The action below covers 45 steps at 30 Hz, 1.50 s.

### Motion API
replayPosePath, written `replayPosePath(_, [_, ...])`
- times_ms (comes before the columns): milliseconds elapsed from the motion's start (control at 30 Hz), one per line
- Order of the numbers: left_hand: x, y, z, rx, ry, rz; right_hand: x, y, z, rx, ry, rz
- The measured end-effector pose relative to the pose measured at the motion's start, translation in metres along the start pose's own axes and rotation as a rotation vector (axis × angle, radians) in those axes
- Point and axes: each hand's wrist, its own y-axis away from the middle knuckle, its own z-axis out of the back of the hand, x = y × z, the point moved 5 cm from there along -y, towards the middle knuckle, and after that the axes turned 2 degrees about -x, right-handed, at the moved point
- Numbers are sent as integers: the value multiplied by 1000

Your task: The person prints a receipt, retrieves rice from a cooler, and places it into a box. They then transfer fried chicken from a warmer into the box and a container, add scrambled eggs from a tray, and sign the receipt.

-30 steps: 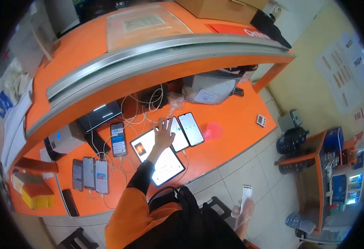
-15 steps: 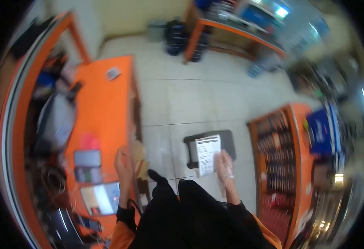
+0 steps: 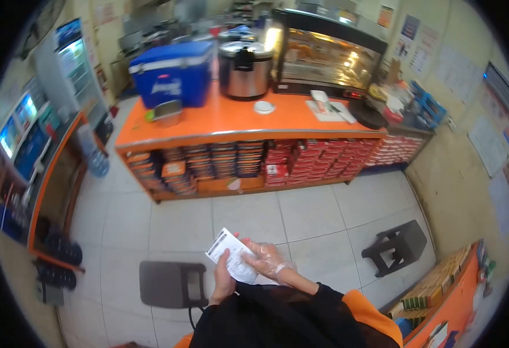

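A white printed paper slip point(image 3: 239, 269), like a receipt, is tilted in front of my body, just above my dark clothing. My bare left hand point(image 3: 224, 281) grips its lower left side, thumb lying on the printed face. On the right edge, my right hand point(image 3: 265, 259) in a clear plastic glove is closed on the same slip, its fingers partly behind and over the paper. The print is too small to read. A small pinkish patch shows by the gloved fingertips; I cannot make out what it is.
Ahead stands an orange counter point(image 3: 301, 119) with a blue cooler box point(image 3: 173, 78), a steel rice cooker point(image 3: 246, 72) and a lit food warmer point(image 3: 327, 58). Stacked boxes point(image 3: 318, 162) fill its shelf. Dark stools point(image 3: 170, 284) stand at left and right on the tiles.
My view has turned right, from the orange table to the counter. My left hand, earlier by the table and apart from the slip, now holds it together with my right hand.
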Motion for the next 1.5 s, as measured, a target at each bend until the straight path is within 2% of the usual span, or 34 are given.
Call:
replayPosePath(100, [4, -50, -4, 25, 209, 34, -33, -9, 15, 81, -93, -43])
replayPosePath(200, [9, -105, 6, -8, 368, 88, -63, -30, 30, 261, 44, -121])
replayPosePath(333, [4, -205, -26, -107, 262, 133, -76, -91, 102, 406, 177, -30])
replayPosePath(433, [7, -276, -30, -56, 254, 158, -104, -130, 144, 400, 230, 129])
replayPosePath(467, [14, -305, -21, 55, 250, 175, -113, -135, 160, 294, 231, 120])
replayPosePath(500, [22, -342, -9, 129, 142, 102, -122, -142, 180, 189, 232, 112])
replayPosePath(567, [24, -443, -18, -201, -182, -69, -146, -181, 254, 52, 250, 92])
replayPosePath(600, [17, -499, -19, -325, -453, -213, -157, -198, 284, -4, 241, 76])
replayPosePath(633, [21, -555, -7, -365, -877, -348, -166, -206, 307, -59, 231, 60])
replayPosePath(700, [15, -611, -35, -391, -1291, -591, -189, -217, 355, -188, 235, -70])
replayPosePath(733, [17, -638, -41, -436, -1453, -515, -199, -227, 380, -254, 235, -136])
replayPosePath(833, [34, -715, -39, -613, -1860, -203, -201, -275, 460, -222, 191, -170])
replayPosePath(933, [33, -709, -15, -831, -1884, 52, -205, -308, 486, -259, 311, -72])
replayPosePath(1033, [47, -709, -11, -760, -1958, 171, -236, -386, 535, -243, 314, 63])
replayPosePath(1067, [53, -705, -16, -615, -1999, 211, -251, -413, 537, -243, 307, 121])
replayPosePath(1133, [62, -684, -27, -323, -2052, 292, -320, -487, 517, -223, 526, 92])
replayPosePath(1167, [73, -675, -42, -143, -2072, 141, -314, -499, 524, -239, 558, -8])
replayPosePath(1233, [96, -661, -81, 35, -2039, 234, -286, -515, 536, -266, 632, -201])
replayPosePath(1267, [119, -658, -79, 215, -2057, -19, -301, -530, 528, -307, 699, -82])
replayPosePath(1333, [145, -660, -117, 382, -2086, -57, -350, -555, 522, -431, 818, 135])
replayPosePath(1367, [161, -645, -112, 358, -2129, -263, -352, -559, 515, -310, 836, 187])
replayPosePath(1400, [156, -627, -149, 304, -2158, -242, -348, -561, 509, -189, 854, 241])
replayPosePath(1433, [166, -618, -156, 280, -1963, -493, -340, -560, 508, -96, 882, 276])
replayPosePath(1467, [172, -600, -185, 261, -2067, -366, -322, -554, 502, -28, 935, 353])
replayPosePath(1500, [194, -583, -184, 84, -2031, -258, -299, -544, 496, 40, 985, 431])
